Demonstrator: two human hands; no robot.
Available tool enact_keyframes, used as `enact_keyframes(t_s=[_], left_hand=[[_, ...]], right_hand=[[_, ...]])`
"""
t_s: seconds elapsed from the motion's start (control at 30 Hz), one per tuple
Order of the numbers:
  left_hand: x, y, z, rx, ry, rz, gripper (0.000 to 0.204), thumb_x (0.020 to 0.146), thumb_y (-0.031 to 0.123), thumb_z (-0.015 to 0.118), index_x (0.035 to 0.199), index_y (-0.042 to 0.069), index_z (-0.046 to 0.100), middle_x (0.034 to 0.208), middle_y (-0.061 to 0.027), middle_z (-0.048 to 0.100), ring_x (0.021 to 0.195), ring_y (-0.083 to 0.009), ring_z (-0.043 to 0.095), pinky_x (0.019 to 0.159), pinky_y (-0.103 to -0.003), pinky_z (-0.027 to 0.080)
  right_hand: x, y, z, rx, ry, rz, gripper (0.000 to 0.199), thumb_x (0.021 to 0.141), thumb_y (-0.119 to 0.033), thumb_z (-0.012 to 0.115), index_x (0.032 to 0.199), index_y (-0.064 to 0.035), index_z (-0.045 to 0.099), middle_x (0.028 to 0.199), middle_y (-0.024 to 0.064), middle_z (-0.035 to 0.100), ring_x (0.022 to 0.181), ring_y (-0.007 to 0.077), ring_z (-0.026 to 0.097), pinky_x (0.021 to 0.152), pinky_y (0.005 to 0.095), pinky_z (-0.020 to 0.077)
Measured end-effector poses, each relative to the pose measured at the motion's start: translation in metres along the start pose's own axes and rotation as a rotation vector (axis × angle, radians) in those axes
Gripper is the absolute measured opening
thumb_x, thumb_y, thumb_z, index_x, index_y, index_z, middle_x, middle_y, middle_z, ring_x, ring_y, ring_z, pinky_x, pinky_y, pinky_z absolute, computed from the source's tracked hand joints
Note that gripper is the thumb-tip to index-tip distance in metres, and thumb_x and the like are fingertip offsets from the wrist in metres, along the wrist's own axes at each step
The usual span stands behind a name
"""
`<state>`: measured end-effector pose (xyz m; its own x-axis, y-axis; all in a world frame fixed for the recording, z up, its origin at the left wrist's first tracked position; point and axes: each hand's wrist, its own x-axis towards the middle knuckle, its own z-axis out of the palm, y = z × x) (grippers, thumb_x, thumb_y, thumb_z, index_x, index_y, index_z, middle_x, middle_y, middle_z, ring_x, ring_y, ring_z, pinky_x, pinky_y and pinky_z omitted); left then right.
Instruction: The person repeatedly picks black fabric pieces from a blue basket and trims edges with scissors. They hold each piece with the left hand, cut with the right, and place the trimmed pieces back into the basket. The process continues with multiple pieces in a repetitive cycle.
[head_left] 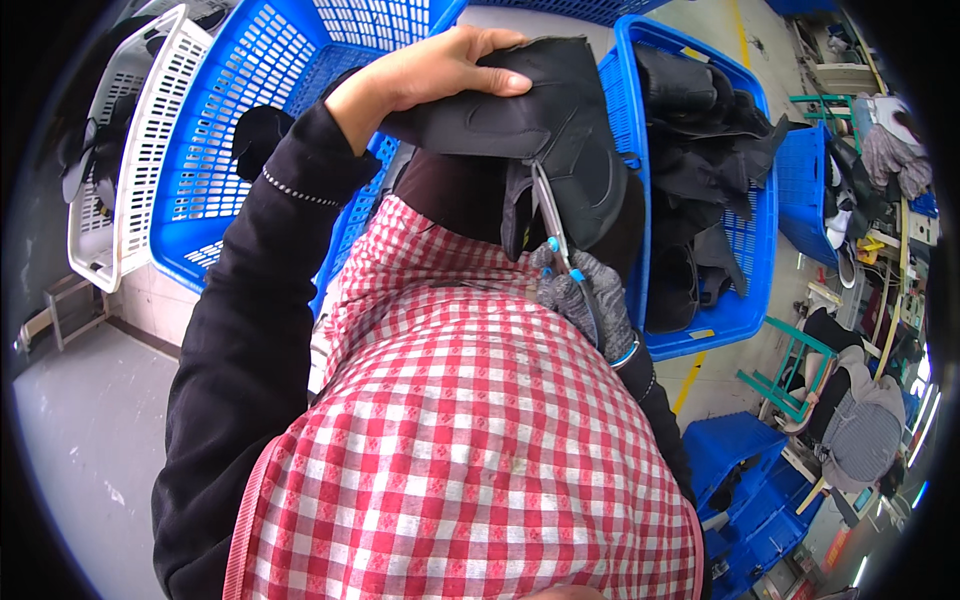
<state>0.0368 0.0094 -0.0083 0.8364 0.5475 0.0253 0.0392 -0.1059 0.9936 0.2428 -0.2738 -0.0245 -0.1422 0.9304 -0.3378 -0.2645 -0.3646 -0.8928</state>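
While the bare left hand (430,75) pinches a smooth black moulded piece (545,140), the knit-gloved right hand (585,295) seemingly clasps scissors (555,225).

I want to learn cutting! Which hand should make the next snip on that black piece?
Probably the right hand: it wears a grey glove and holds the scissors, blades up against the black piece. The bare left hand is busy gripping the piece's top.

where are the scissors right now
In the head view, right of centre: the scissors sit in the gloved right hand, blades up against the black piece held by the left hand.
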Motion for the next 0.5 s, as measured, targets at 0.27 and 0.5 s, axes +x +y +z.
enact_keyframes(t_s=[0.27,0.5], left_hand=[[0.003,-0.010,-0.009,-0.076,-0.022,-0.037,0.059,0.093,0.027,0.079,0.141,-0.002,0.058,0.115,-0.0095,0.073,0.096,-0.0141,0.072,0.091,-0.024,0.058],[0.001,-0.013,-0.009,-0.023,0.087,-0.026,0.062,0.092,0.030,0.080,0.140,-0.003,0.058,0.117,-0.0102,0.072,0.098,-0.0142,0.071,0.094,-0.025,0.057]], right_hand=[[0.002,-0.004,0.000,-0.164,-0.051,0.045,0.059,0.098,-0.046,0.071,0.134,-0.0013,0.059,0.090,-0.0017,0.064,0.078,0.0078,0.058,0.072,0.0239,0.0494],[0.000,-0.011,0.008,-0.004,-0.031,0.087,0.064,0.096,-0.054,0.070,0.130,-0.0018,0.059,0.097,0.0003,0.064,0.083,0.0086,0.059,0.076,0.0249,0.0505]])
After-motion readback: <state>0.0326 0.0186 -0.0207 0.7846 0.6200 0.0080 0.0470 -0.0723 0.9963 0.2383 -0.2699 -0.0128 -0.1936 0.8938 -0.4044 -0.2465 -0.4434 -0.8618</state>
